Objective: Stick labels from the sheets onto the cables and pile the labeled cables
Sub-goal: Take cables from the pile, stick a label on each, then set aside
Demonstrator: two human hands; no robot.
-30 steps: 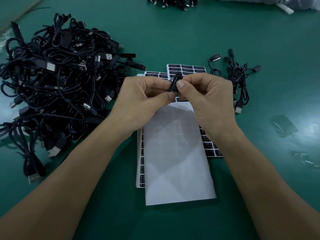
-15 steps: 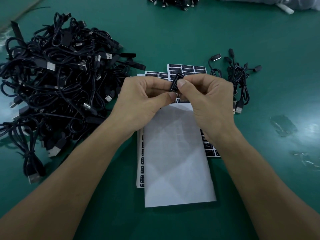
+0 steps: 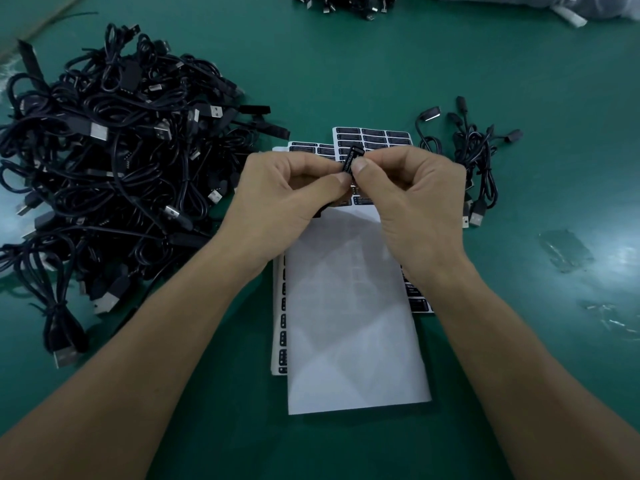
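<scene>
Label (image 3: 352, 160): black strip w/ white print, pinched between both hands above the far end of the label sheets, mid-table. It stands nearly upright, top tilted slightly right.

Left hand (image 3: 294, 195): thumb and forefinger close on the label's lower left side; other fingers curled into the palm. A dark bit shows below the palm; cannot tell if it is a cable.

Right hand (image 3: 412, 199): thumb tip presses the label's right edge, forefinger curled over behind it. Narrow pinch grip, remaining fingers folded.

Label sheets: one sheet (image 3: 375, 136) w/ rows of black labels lies farthest, partly under the hands. A second sheet (image 3: 304, 147) overlaps just left of it. A white sheet (image 3: 353, 323) w/o visible print lies on top, nearest the person, between the forearms.

Cable pile (image 3: 114, 161): large tangle of black USB cables, left of the sheets, well apart from the hands. Small cable bunch (image 3: 479, 157): right of the sheets, near the right hand. Cannot tell which group is labeled.

Green table (image 3: 346, 71) carries all items. More cables (image 3: 346, 3) lie at the far edge; clear film scraps (image 3: 564, 251) lie to the right.
</scene>
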